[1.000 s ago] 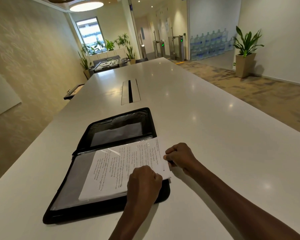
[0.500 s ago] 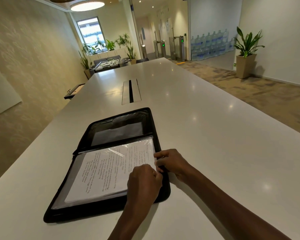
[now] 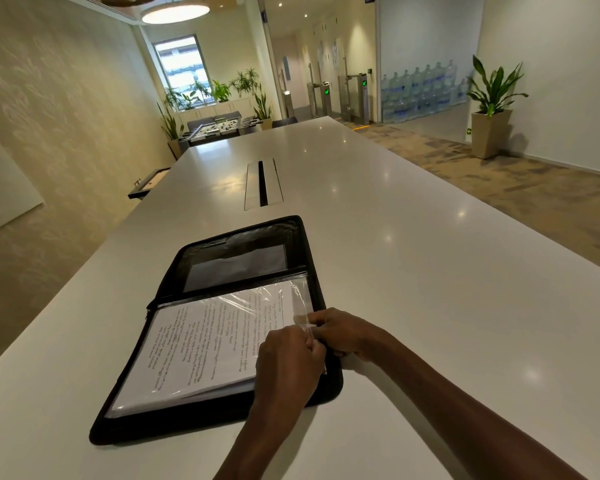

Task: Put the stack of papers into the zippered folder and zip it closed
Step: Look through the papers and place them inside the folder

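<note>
A black zippered folder lies open on the white table, its far half showing a dark inner pocket. The stack of papers, white sheets with printed text, sits inside the clear plastic sleeve on the near half. My left hand rests on the stack's right end, fingers curled at the sleeve's edge. My right hand pinches the sleeve's open right edge, just beside the left hand. Both hands meet at the folder's right side.
The long white table stretches ahead with a cable slot beyond the folder. Its left edge drops to carpet. A potted plant and water bottles stand far right; plants and a foosball table at the far end.
The paper stack has slid leftward, fully into the plastic sleeve. My right hand moved left from the table onto the sleeve's edge, next to my left hand.
</note>
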The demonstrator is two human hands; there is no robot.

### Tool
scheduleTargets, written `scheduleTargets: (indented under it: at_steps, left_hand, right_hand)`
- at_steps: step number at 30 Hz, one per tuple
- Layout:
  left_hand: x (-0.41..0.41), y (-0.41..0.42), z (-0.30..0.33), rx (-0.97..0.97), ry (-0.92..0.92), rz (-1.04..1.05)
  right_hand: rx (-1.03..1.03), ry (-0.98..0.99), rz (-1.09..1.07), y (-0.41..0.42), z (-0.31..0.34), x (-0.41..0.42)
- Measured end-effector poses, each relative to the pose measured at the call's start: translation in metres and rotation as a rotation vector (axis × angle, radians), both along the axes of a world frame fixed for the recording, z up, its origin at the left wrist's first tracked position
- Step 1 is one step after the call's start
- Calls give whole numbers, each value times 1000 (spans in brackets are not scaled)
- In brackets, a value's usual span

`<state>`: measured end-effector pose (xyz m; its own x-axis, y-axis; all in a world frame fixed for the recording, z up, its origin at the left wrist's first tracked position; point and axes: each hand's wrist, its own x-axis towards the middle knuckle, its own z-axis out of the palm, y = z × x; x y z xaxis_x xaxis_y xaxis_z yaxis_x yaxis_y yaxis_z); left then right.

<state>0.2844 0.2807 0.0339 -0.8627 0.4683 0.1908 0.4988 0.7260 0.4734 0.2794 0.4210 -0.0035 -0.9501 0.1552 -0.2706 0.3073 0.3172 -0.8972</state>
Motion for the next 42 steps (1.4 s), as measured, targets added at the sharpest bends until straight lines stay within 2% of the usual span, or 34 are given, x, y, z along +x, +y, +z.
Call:
scheduleTargets:
  at_steps: [9,15,21,26,31,38,40,42]
  left_hand:
    - [-1,-1,3,5,-1,-10]
    - [-6,-4,-1,84,5,-40]
    - [-32,-25,-4,174,-83,37]
    - [-70,-64,-10,109,51,174]
    - [-95,-99,-34,-125,-33,151]
    - [-115,-138,-36,-64,-41,130]
    - [-124,-147,-33,-61,-39,155]
    - [-135,-158,-32,-29,4,154]
  right_hand:
    - [-63,-24,120,3,4,3]
    - [-145,35,67,1,4,22]
    - [-300,-58,66,-3,11,41]
    - [-22,-41,13,-16,10,46]
    - [23,-47,-155,-26,4,47]
    - [167,-116,-328,-31,23,46]
    - [398,-162,-352,-34,31,43]
    - [746,-163,-414,-39,34,41]
